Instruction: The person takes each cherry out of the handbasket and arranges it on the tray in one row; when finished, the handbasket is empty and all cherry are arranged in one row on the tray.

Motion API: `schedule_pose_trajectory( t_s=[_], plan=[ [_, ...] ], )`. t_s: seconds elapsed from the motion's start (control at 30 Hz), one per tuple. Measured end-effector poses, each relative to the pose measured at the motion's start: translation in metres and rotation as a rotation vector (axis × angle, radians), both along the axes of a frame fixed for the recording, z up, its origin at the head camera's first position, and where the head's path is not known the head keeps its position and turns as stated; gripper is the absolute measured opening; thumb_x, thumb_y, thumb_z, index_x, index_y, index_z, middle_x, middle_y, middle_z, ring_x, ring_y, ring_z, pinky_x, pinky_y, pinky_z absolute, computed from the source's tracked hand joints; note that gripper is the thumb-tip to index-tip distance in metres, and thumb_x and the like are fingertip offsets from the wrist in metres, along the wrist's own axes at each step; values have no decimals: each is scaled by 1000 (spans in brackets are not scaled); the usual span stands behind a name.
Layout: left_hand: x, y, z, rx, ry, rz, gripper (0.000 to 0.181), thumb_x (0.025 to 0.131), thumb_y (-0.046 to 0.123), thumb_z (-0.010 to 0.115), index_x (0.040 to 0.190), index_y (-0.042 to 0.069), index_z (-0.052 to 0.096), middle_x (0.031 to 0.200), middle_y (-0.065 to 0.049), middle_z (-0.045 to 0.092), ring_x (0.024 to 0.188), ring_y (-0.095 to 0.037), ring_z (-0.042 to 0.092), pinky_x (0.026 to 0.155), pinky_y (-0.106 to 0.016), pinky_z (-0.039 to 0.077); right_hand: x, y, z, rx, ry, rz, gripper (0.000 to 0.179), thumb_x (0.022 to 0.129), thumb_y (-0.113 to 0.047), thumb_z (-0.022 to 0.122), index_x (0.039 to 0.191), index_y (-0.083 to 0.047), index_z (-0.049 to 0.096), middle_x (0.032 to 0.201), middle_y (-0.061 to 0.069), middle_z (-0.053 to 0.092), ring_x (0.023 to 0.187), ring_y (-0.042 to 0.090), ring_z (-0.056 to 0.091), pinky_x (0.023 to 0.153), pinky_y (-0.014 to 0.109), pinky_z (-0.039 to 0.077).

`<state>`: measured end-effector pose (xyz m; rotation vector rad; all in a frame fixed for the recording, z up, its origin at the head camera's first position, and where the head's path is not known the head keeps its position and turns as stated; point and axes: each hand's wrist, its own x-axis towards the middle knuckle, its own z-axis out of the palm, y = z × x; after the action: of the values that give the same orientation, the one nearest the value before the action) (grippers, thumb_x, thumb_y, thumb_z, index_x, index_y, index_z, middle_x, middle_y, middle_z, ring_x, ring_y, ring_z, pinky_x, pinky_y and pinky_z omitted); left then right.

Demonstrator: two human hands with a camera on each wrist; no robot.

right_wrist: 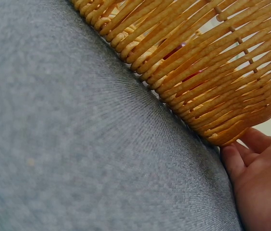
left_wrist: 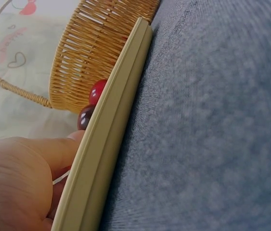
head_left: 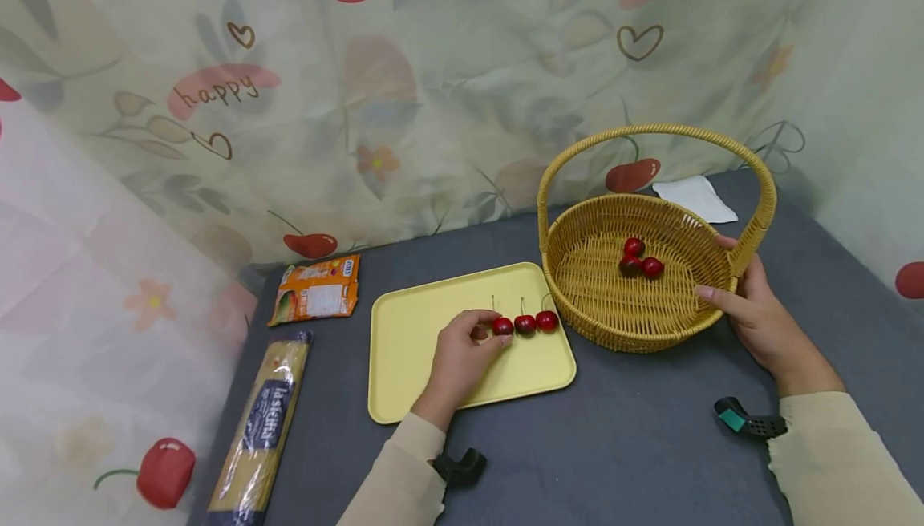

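Note:
On the yellow tray, three dark red cherries with upright stems stand in a row at the right side. My left hand pinches the leftmost cherry between thumb and fingers. Beside it are the middle cherry and the right cherry. Three more cherries lie inside the wicker basket, which has a tall arched handle. My right hand grips the basket's right side, thumb over the rim and fingers outside. In the left wrist view, the tray's edge hides the pinched cherry.
An orange snack packet lies left of the tray, with a long pack of pasta in front of it. Behind the basket is a white cloth or tissue. A patterned curtain borders the grey table's back.

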<state>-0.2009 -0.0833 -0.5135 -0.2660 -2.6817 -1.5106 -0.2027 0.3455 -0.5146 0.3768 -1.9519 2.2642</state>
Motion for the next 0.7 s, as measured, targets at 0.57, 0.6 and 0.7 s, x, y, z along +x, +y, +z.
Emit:
schedule_pose_trajectory(
  t_s=[0.57,0.6,0.7],
  plan=[
    [-1,-2,-1,-14,-2,-35,31,94,15,89,124,16,81,108,4,70,98,-19,62,81,-35,53,1,-2,3,12,-16,-17,76,106,12,58,166,-18,22,157,11,33,144,28,34,103,17,40],
    [-1,-2,-2,-14,-3,-36,32,94,15,89,125,16,81,109,4,70,98,-19,62,81,-35,53,1,-2,3,17,-20,-20,76,106,11,58,166,-19,22,157,11,33,144,28,34,102,17,40],
    [-1,-2,-2,-17,-6,-35,31,95,16,88,125,17,81,110,4,70,99,-19,62,81,-35,54,1,-1,3,30,-33,-28,77,106,10,59,166,-20,21,157,10,32,144,29,33,103,17,39]
  ],
)
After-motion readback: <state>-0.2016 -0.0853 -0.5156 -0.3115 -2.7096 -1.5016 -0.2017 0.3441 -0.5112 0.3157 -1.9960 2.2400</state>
